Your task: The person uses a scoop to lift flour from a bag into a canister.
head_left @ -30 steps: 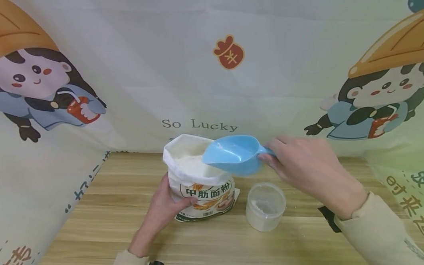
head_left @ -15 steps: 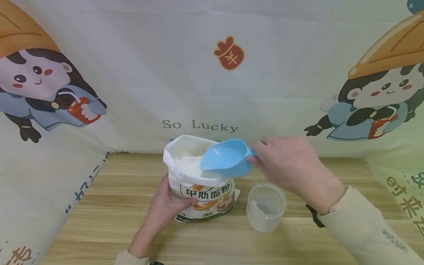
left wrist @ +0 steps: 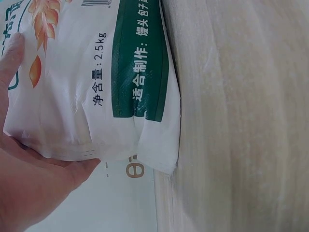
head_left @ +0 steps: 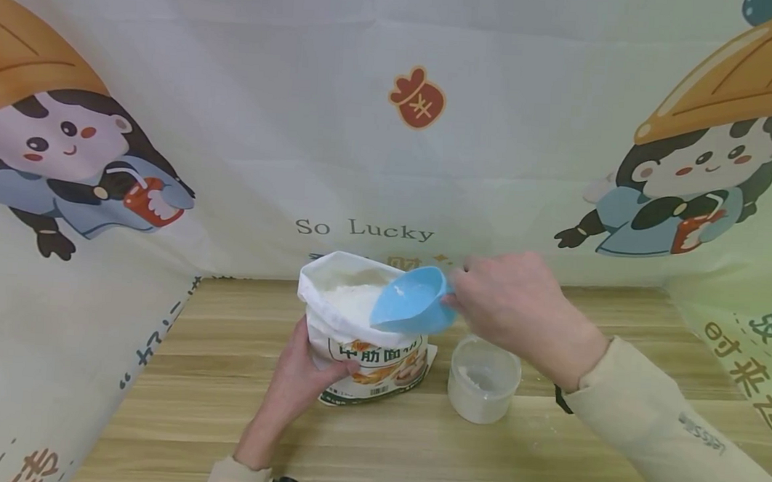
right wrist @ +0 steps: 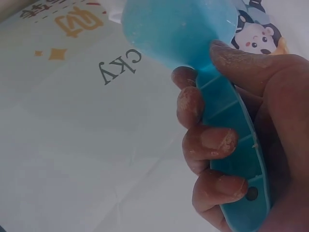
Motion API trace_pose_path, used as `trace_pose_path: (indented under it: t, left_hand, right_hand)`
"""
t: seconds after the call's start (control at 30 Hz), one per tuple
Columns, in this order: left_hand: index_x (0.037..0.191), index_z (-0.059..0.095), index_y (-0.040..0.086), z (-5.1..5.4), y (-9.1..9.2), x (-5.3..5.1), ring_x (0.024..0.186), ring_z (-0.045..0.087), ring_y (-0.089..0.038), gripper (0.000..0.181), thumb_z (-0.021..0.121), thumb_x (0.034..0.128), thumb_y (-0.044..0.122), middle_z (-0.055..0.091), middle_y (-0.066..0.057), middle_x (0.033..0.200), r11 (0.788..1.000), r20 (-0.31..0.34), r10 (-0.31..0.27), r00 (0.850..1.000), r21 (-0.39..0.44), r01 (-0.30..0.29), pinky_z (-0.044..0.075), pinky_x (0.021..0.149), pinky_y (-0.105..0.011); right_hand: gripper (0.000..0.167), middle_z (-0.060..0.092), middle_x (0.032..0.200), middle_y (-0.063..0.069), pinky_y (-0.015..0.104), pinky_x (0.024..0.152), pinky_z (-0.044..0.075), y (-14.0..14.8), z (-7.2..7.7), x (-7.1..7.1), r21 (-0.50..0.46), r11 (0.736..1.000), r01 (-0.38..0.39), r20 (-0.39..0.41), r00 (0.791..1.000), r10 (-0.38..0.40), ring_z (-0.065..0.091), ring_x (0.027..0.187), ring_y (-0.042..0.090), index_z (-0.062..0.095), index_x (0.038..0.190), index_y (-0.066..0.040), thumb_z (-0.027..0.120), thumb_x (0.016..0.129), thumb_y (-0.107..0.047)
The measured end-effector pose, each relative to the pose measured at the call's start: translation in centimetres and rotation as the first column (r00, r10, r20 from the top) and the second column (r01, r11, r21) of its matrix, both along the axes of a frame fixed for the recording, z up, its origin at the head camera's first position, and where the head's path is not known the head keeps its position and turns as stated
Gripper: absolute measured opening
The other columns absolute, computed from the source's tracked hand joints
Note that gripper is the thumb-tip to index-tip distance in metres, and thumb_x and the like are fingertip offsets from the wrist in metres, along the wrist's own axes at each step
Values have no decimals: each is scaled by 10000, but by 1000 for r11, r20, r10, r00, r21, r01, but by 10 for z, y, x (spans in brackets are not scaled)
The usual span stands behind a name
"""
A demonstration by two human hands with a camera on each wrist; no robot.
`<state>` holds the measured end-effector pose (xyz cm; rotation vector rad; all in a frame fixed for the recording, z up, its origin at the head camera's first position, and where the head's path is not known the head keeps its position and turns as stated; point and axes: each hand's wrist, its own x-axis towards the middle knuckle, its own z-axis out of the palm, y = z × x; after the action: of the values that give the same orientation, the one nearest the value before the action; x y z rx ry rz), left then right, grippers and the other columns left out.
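Observation:
An upright white flour bag (head_left: 379, 372) with a rolled rim holds white flour (head_left: 353, 302). My left hand (head_left: 300, 371) grips its left side, thumb across the front; the left wrist view shows the bag (left wrist: 63, 96) and part of the hand (left wrist: 38, 188). My right hand (head_left: 520, 306) holds a blue scoop (head_left: 412, 300), whose bowl is over the right part of the bag's mouth. In the right wrist view the fingers (right wrist: 212, 145) curl round the scoop's handle (right wrist: 229, 125). What the bowl holds beyond a small white patch cannot be told.
A clear round tub (head_left: 483, 384) with some white powder inside stands on the wooden table (head_left: 375, 451), right of the bag and below my right hand. Printed cloth (head_left: 287, 119) hangs behind the table and at both sides.
My right hand has moved left and slightly down with the scoop, and its bowl has turned and dropped nearer the bag's rim. My left hand has stayed on the bag.

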<state>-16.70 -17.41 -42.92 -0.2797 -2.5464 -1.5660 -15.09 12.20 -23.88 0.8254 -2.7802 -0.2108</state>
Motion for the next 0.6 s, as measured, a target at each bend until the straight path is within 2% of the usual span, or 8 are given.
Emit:
trace_pose_path:
  t: [0.27, 0.43, 0.6]
  left_hand:
    - [1571, 337, 178, -2, 0, -1, 1331, 511, -333, 1052, 958, 725, 261, 528, -91, 1439, 1000, -7, 9, 1000, -8, -9, 395, 1121, -616]
    - [1580, 318, 169, -2, 0, 0, 1343, 501, -341, 1067, 955, 732, 279, 518, -102, 1458, 1000, -1, 16, 1000, -18, -16, 390, 1124, -618]
    - [1579, 318, 171, -1, 0, 0, 1335, 509, -333, 1066, 955, 730, 265, 527, -92, 1449, 1000, 6, 20, 1000, -19, -19, 401, 1120, -600]
  right_hand:
    - [257, 474, 619, -27, 236, 430, 291, -9, 4, 2, 32, 999, 15, 6, 1000, -15, 364, 512, 125, 701, 830, -128, 757, 954, -345]
    - [317, 389, 556, -38, 228, 430, 233, -13, 6, 3, 25, 999, 23, 34, 999, -24, 286, 501, 110, 594, 700, -165, 767, 946, -264]
    - [365, 349, 542, -43, 229, 433, 227, -19, 8, 3, 44, 999, 27, 38, 999, -29, 269, 505, 109, 541, 641, -175, 764, 930, -182]
